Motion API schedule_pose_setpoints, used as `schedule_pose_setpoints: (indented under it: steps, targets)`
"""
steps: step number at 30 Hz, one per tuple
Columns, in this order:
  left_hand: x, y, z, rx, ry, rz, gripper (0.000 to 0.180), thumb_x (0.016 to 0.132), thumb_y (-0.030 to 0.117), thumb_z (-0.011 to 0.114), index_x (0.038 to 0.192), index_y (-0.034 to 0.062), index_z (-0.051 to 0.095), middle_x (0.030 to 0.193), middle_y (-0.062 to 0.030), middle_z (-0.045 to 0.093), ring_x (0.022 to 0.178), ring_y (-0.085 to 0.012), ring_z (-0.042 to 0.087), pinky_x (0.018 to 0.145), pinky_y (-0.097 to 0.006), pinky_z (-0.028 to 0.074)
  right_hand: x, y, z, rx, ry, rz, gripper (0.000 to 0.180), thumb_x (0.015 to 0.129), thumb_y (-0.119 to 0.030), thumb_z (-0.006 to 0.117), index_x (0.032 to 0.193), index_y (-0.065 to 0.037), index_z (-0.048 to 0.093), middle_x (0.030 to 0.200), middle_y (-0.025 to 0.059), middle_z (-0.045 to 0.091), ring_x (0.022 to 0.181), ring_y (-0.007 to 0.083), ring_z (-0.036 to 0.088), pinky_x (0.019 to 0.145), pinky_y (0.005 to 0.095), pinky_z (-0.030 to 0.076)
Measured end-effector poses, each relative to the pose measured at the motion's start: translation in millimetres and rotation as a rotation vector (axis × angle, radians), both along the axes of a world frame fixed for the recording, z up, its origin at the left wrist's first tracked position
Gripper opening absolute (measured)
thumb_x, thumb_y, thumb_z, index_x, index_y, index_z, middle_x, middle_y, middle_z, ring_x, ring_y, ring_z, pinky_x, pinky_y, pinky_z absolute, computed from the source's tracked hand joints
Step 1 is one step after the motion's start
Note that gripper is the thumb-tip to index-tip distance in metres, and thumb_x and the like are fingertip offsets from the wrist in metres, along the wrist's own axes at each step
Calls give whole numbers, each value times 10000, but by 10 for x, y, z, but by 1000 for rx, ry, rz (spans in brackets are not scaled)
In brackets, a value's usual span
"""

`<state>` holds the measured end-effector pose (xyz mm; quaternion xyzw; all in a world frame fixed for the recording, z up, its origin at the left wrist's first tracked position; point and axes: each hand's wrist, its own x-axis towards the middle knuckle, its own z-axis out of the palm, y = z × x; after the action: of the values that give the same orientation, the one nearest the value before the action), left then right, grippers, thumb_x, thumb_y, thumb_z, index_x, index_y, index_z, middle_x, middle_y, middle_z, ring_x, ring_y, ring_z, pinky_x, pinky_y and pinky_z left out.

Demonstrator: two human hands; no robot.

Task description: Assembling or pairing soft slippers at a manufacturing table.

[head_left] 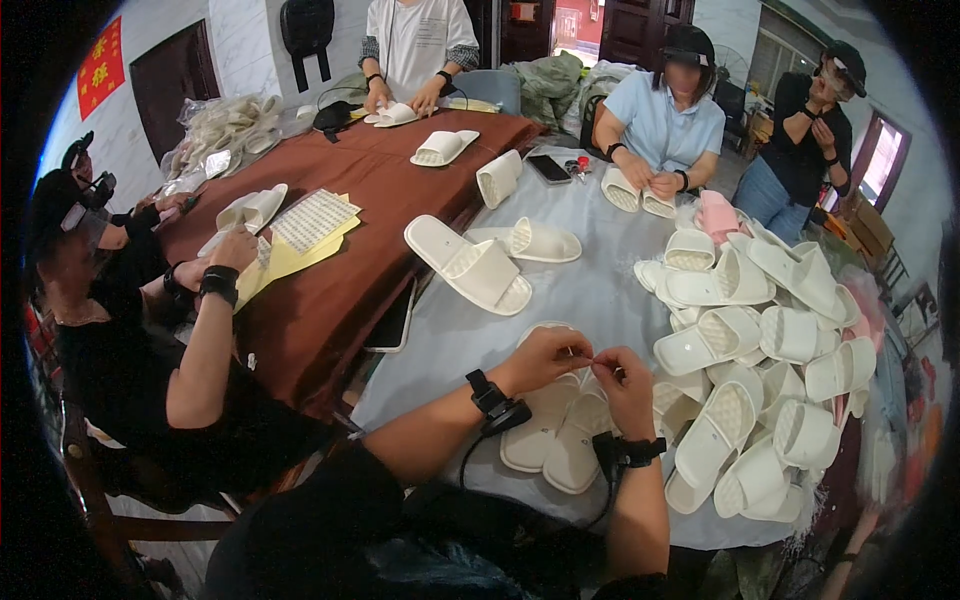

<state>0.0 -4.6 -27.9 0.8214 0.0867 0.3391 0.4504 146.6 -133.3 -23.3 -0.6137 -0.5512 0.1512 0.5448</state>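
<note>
Fingertips pinched, my left hand point(550, 358) and my right hand point(626, 388) meet above the near part of the table. Whatever lies between them is too small to make out. Just beneath my hands is a pair of cream slippers point(560, 440), side by side, toe ends partly hidden by my fingers and wrists. Beyond my left hand a cream slipper point(468, 265) lies on the grey sheet point(600, 275), close to another slipper point(540, 241). To the right of my right hand rises a heap of similar slippers point(715, 335).
Across the table a person in light blue point(665, 120) handles two slippers. A phone point(549, 169) lies near a small red item point(578, 166). At left, people work along a brown-covered table point(340, 270) bearing sticker sheets point(312, 222). Another person point(810, 140) stands at far right.
</note>
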Motion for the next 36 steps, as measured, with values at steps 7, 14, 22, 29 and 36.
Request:
schedule_pose_setpoints:
  steps: [7,14,22,29,36]
  targets:
    - [-9,3,-21,-100,33,-2,114,873,75,719,940,15,648,838,-55,638,752,-120,588,666,-281,492,-23,-21,30,-18,-24,-26,80,842,-13,658,918,-17,635,812,26,632,695,97,541,630,255,435]
    - [-2,9,-39,-146,-5,-19,110,868,65,716,923,8,640,808,-58,629,739,-127,586,672,-284,487,-24,-13,38,-37,-30,-23,68,837,-18,671,896,-6,639,847,96,620,703,206,583,648,314,461]
    - [-40,19,-9,-73,14,20,147,865,105,715,940,5,638,812,-102,642,737,-171,612,686,-316,497,31,40,-47,-56,-34,-23,97,835,-46,678,919,-18,639,849,103,639,712,212,596,659,319,474]
    - [93,-24,-43,43,-64,31,148,843,94,716,957,25,652,808,-121,673,705,-240,640,651,-343,502,128,-38,-179,-17,46,-46,127,842,-51,672,964,-25,653,862,98,654,736,190,613,681,305,492]
    - [-25,39,-91,-102,82,-2,161,898,87,688,1045,34,650,884,-65,667,800,-161,630,712,-310,521,17,-13,-93,-43,47,-32,134,859,-43,689,983,-20,645,862,23,651,724,84,570,653,244,476]
